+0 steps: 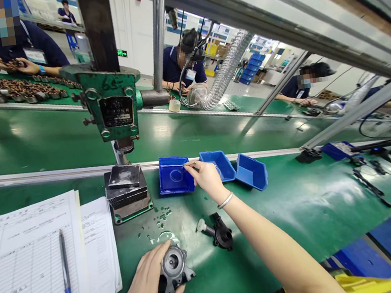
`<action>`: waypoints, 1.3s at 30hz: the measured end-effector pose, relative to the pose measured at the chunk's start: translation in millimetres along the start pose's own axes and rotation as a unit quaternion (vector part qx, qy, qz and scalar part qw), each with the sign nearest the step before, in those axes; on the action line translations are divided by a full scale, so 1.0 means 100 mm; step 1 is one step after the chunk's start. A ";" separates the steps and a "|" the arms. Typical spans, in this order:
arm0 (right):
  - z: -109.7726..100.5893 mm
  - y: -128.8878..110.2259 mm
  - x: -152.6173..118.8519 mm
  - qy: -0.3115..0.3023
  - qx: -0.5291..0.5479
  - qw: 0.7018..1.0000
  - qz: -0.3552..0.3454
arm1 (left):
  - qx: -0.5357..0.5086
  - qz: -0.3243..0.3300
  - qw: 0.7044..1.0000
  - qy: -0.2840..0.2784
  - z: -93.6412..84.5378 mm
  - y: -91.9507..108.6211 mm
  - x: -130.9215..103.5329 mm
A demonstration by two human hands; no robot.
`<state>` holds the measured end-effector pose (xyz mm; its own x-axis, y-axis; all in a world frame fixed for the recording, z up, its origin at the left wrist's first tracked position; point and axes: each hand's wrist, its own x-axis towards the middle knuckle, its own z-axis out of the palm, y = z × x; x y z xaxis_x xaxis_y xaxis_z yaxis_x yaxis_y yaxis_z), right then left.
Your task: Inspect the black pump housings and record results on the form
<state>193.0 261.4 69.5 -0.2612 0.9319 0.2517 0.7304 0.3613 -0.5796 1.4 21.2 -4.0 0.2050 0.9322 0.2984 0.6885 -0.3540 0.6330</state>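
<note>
My left hand point(146, 282) is wrapped round a grey metal housing point(174, 263), its round bore facing up, at the bench's near edge. Over the right rim of a dark blue bin point(167, 188), my right hand point(205, 178) has thumb and forefinger pinched together. Whatever is between those fingertips is too small to make out. A thin, pale ring point(177, 176) shows on the floor of that bin. Between my hands lies a black plastic part point(223, 235) with a white-capped stem point(204, 227). It touches neither hand.
Two more blue bins point(251, 172) stand to the right. At left is a green press point(110, 100) above a metal block point(127, 189). Papers point(31, 269) bear a pen point(65, 267). Liquid drops point(161, 218) spot the bench. Several co-workers point(184, 64) sit across the line.
</note>
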 end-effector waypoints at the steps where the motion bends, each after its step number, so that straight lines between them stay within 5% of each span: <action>1: 0.01 0.01 0.01 -0.003 -0.004 1.000 0.000 | -0.004 -0.003 1.000 0.000 0.00 0.00 0.00; 16: 0.03 0.06 0.14 0.009 0.017 1.000 -0.018 | -0.014 -0.021 1.000 -0.002 0.01 0.02 -0.02; 28: -0.09 0.10 0.17 0.029 0.084 0.993 0.076 | -0.058 -0.037 0.997 -0.037 0.00 -0.01 0.00; 34: -0.13 -0.02 0.20 -0.008 0.065 0.993 0.097 | -0.113 -0.025 0.992 -0.058 -0.02 -0.01 0.08; 39: -0.11 -0.08 0.28 -0.058 -0.058 0.990 0.113 | -0.060 0.059 0.996 -0.041 -0.31 0.07 0.02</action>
<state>186.5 284.0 89.7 -0.1478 0.9885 0.0314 0.8444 0.1427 -0.5163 -14.9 17.9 23.0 0.3387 0.8848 0.3200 0.5692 -0.4635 0.6791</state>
